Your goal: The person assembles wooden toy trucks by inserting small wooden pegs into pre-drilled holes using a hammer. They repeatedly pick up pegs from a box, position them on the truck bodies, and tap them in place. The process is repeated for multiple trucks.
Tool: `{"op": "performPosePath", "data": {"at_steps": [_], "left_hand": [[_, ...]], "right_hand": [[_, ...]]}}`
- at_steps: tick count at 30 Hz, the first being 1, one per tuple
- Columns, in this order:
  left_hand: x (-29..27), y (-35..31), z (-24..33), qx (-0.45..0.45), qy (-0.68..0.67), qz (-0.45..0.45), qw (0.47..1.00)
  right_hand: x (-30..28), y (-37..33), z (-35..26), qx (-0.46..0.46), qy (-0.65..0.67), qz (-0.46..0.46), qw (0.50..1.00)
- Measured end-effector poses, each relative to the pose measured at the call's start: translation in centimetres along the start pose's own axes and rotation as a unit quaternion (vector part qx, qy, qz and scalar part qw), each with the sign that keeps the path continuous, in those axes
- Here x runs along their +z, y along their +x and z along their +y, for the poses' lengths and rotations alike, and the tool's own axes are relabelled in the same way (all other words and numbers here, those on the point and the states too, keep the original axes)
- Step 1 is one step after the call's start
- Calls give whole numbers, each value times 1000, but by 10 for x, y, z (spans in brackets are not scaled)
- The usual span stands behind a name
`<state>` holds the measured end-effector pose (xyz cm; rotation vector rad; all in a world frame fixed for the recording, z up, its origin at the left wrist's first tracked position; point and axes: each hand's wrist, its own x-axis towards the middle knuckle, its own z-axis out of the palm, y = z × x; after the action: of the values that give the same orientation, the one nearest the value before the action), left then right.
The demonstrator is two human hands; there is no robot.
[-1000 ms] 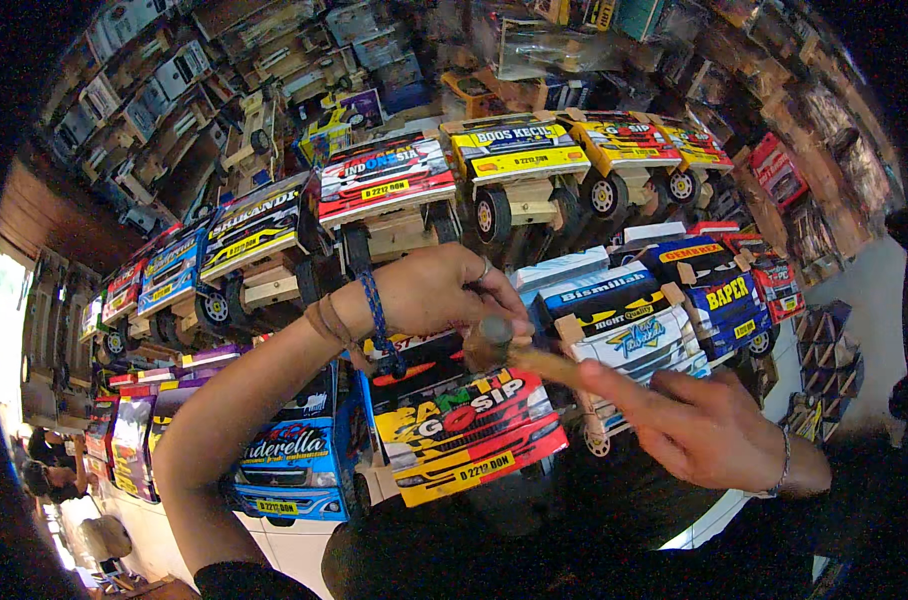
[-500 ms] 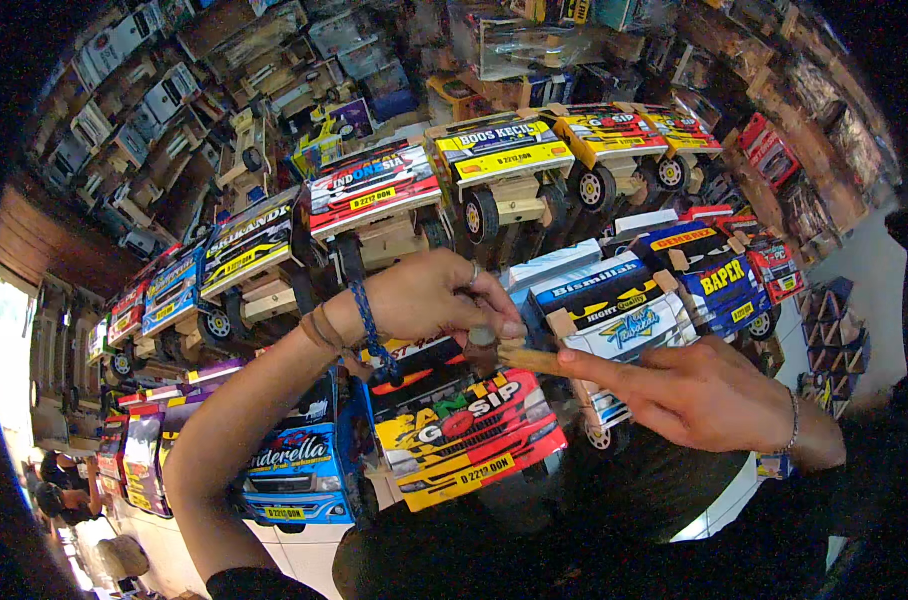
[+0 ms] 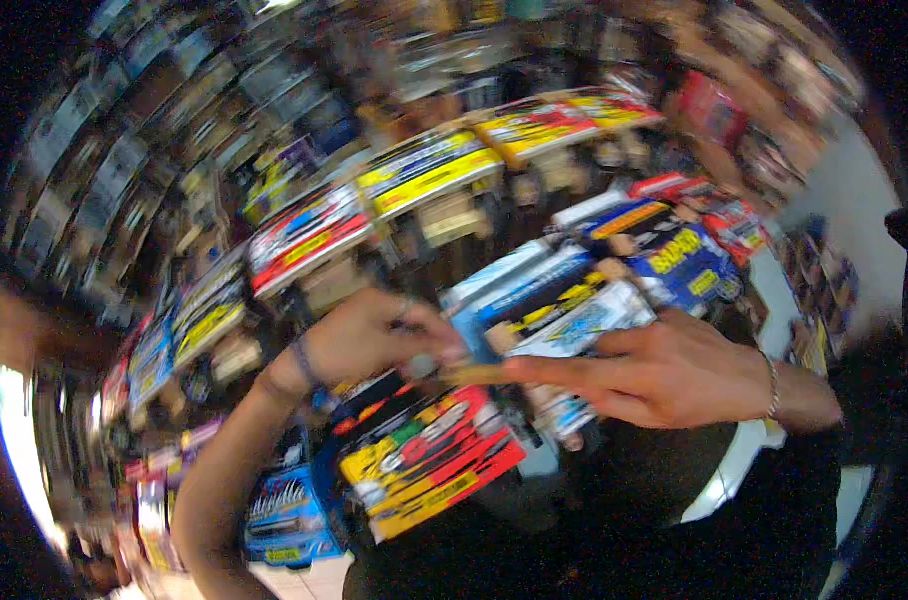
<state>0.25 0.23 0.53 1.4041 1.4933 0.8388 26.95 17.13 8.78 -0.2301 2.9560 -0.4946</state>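
Observation:
Motion smears the picture. My left hand [image 3: 379, 340] is closed in a pinch, with a small round grey object [image 3: 423, 366] at its fingertips whose kind I cannot make out. My right hand [image 3: 664, 370] grips a narrow tan stick-like piece [image 3: 479, 374], index finger stretched along it; the far end lies close to the left fingertips. Below the hands stands a toy truck [image 3: 434, 460] with a red, yellow and black front. Just beyond the right hand is a white, black and blue toy truck [image 3: 574, 310].
A blue toy truck [image 3: 669, 250] with yellow lettering stands at the right, a light blue one [image 3: 289, 515] at the lower left. Behind runs a curved row of toy trucks, including a yellow one [image 3: 434, 175]. Stacked wooden toys [image 3: 124, 170] fill the background.
The whole view has swung and blurred, shifting the trucks leftward in the picture. Both hands keep close together with the same grips, appearing farther left and the left one lower.

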Motion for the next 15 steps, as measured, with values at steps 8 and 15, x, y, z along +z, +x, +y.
{"op": "performPosePath", "data": {"at_steps": [8, 15], "left_hand": [[13, -3, 29, -191, -21, 58, 980], [7, -7, 21, -161, -21, 40, 986]], "right_hand": [[19, -102, 47, 187, 99, 570, 794], [48, -262, 138, 511, 267, 611, 543]]}}
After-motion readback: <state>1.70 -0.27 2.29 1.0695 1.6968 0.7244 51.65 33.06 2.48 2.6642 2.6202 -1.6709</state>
